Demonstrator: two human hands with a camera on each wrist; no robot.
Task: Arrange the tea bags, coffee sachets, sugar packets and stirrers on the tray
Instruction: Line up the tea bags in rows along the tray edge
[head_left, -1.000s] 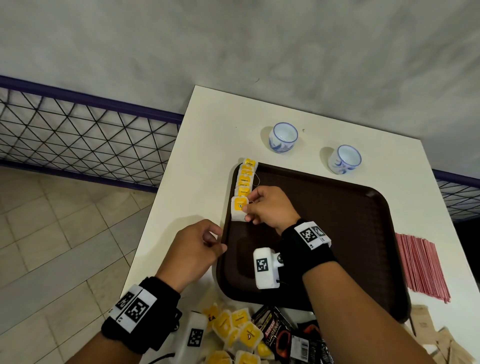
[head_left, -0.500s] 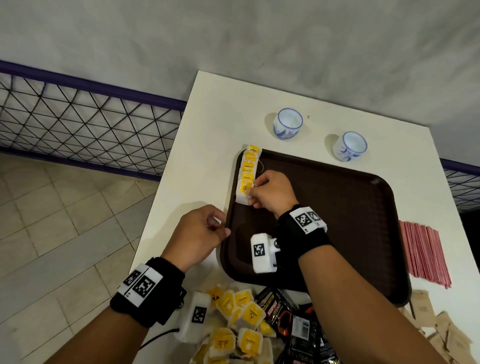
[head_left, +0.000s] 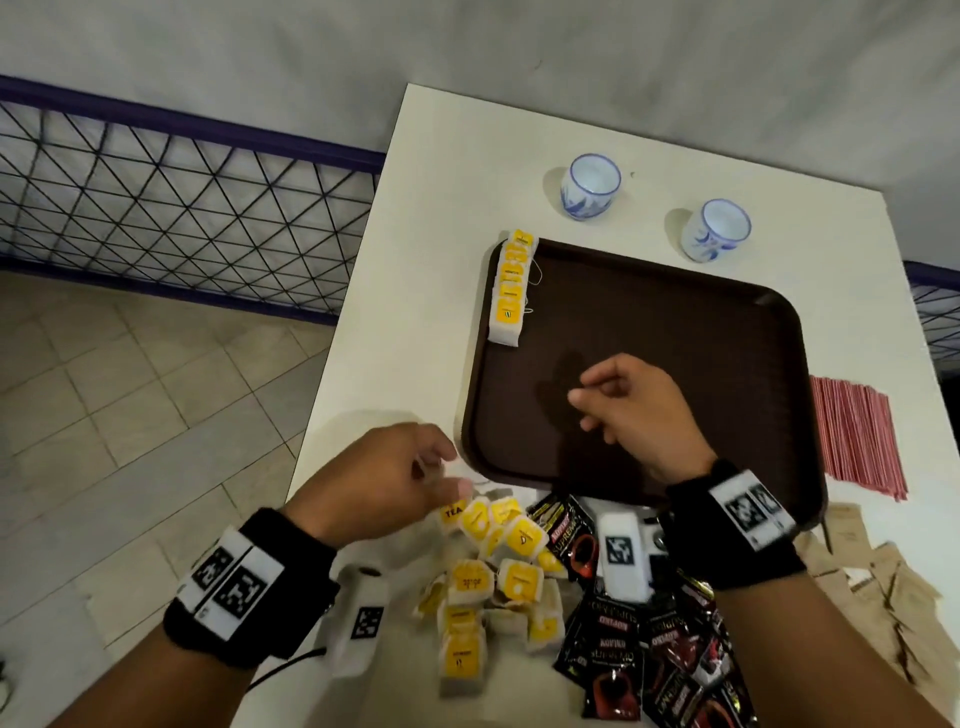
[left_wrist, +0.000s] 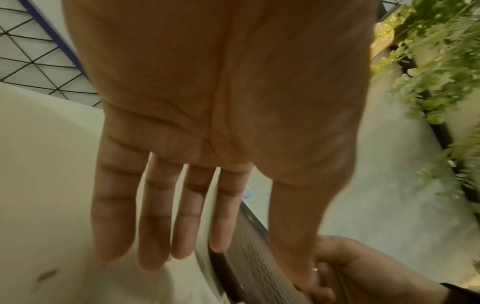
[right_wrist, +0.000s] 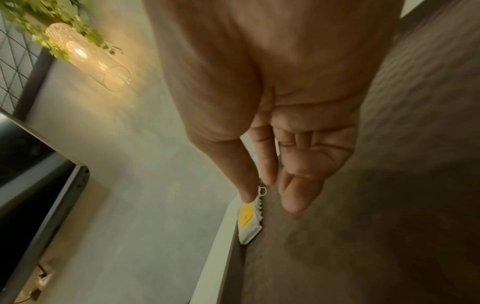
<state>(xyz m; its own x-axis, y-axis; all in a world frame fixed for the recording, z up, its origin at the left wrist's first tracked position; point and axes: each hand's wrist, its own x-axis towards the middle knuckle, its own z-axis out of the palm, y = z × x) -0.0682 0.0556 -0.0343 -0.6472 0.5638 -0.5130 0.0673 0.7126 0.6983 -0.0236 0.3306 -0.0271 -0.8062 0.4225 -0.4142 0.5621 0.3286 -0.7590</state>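
A row of white paper tea bags with yellow labels (head_left: 511, 288) lies overlapped along the left rim of the dark brown plastic tray (head_left: 675, 312) on the white table (head_left: 447, 171). The right hand (head_left: 631, 410) hovers over the tray, loosely curled and holding nothing. The left hand (head_left: 384, 478), fingers straight and empty, reaches over the loose pile of yellow-labelled tea bags (head_left: 488, 582) beside black coffee sachets (head_left: 639, 654), brown paper sugar packets (head_left: 878, 587) and red stirrers (head_left: 852, 436).

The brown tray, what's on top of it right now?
Only a row of tea bags lies along the left edge of the tray. The right hand hovers above, hiding part of the near floor.
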